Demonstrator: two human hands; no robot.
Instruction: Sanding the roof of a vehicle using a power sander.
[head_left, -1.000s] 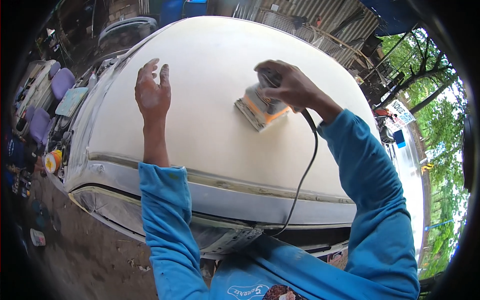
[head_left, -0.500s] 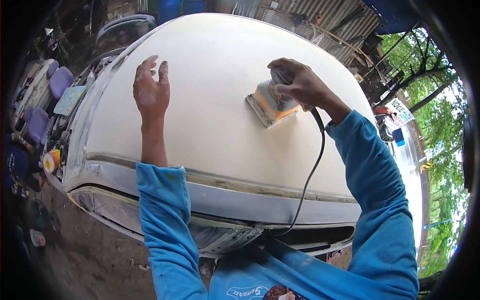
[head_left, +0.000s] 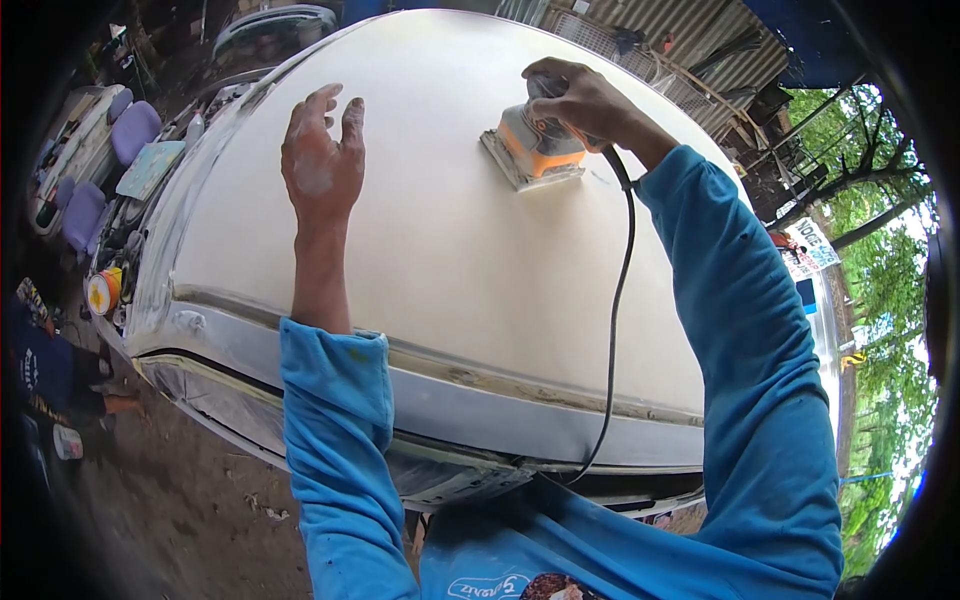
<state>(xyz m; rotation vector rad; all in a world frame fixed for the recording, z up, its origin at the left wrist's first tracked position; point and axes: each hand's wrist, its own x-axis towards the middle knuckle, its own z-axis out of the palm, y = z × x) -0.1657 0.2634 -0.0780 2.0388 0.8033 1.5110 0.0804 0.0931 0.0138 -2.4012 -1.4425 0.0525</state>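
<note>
My right hand (head_left: 580, 100) is closed around the top of an orange and grey electric sander (head_left: 535, 148), whose flat base rests on a pale, cream-white car roof (head_left: 430, 240). From the sander a black power cord (head_left: 625, 290) hangs down across the roof toward my body. To the left, my left hand (head_left: 324, 155) is raised over the roof with fingers apart and slightly curled, holding nothing; whitish dust coats its skin. Whether that hand touches the roof is hard to make out.
A grooved roof edge (head_left: 480, 380) runs across in front of me, above open window gaps. At the left are purple seats (head_left: 135, 132), an orange and white tub (head_left: 103, 291) and another person (head_left: 60, 370) low down. Corrugated sheeting (head_left: 690, 40) stands behind; trees (head_left: 880, 300) are at right.
The sander and my right hand have moved farther away and slightly left across the roof. My left hand has shifted a little right and farther up. The view has tilted slightly.
</note>
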